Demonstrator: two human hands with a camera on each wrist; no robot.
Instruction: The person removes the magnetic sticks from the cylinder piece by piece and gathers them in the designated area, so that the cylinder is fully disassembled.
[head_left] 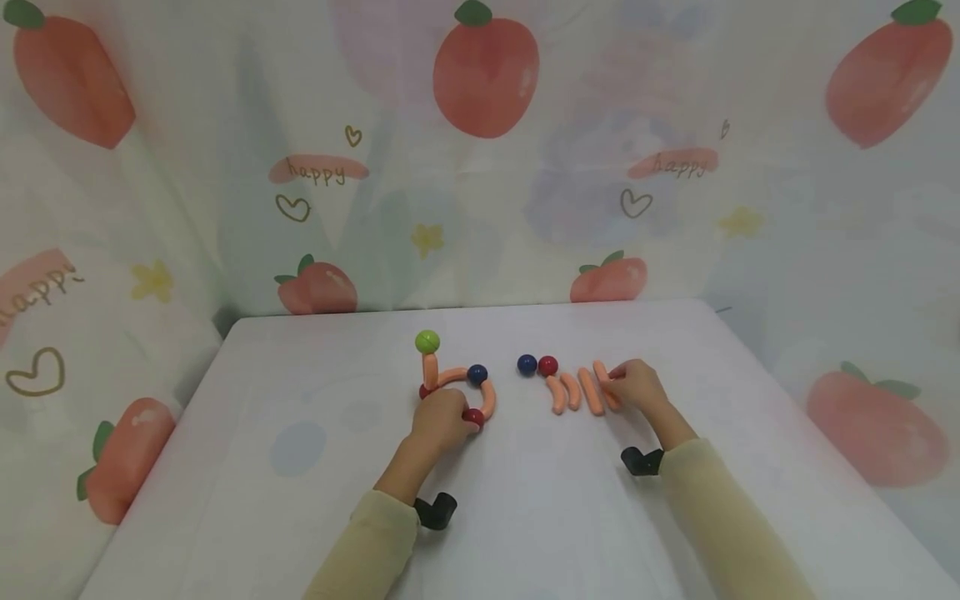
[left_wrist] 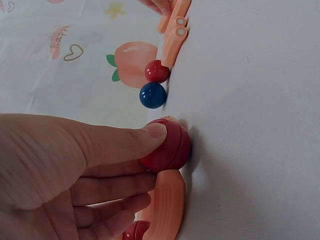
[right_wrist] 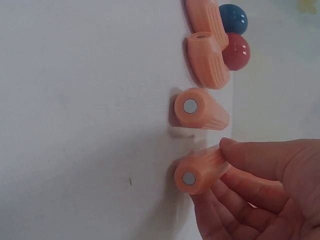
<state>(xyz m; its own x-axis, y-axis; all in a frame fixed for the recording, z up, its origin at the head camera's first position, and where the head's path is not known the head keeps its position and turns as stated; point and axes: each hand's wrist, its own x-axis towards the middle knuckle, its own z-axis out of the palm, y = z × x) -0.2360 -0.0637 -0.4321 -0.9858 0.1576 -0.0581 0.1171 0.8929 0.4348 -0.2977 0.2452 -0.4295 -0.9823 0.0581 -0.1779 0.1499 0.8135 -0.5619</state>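
Note:
My left hand point(head_left: 438, 419) pinches a red ball point(left_wrist: 175, 147) between thumb and fingers. That ball belongs to a ring of orange curved magnetic rods point(head_left: 489, 398), with a blue ball point(head_left: 477, 374) at its far side. A straight orange rod point(head_left: 430, 370) topped by a green ball point(head_left: 427, 342) extends from a partly covered red ball point(head_left: 423, 392). The hand hides the ring's near left side. My right hand point(head_left: 639, 387) pinches a straight magnetic rod point(right_wrist: 200, 172), whose near end shows a silver magnet. Left of it lies another straight rod point(right_wrist: 202, 110).
Two loose curved rods point(head_left: 562, 392) lie left of the straight ones. Behind them a loose blue ball point(head_left: 527, 364) and a red ball point(head_left: 548, 366) sit side by side. The white table point(head_left: 300, 508) meets a fruit-patterned cloth point(head_left: 480, 208) at its back edge.

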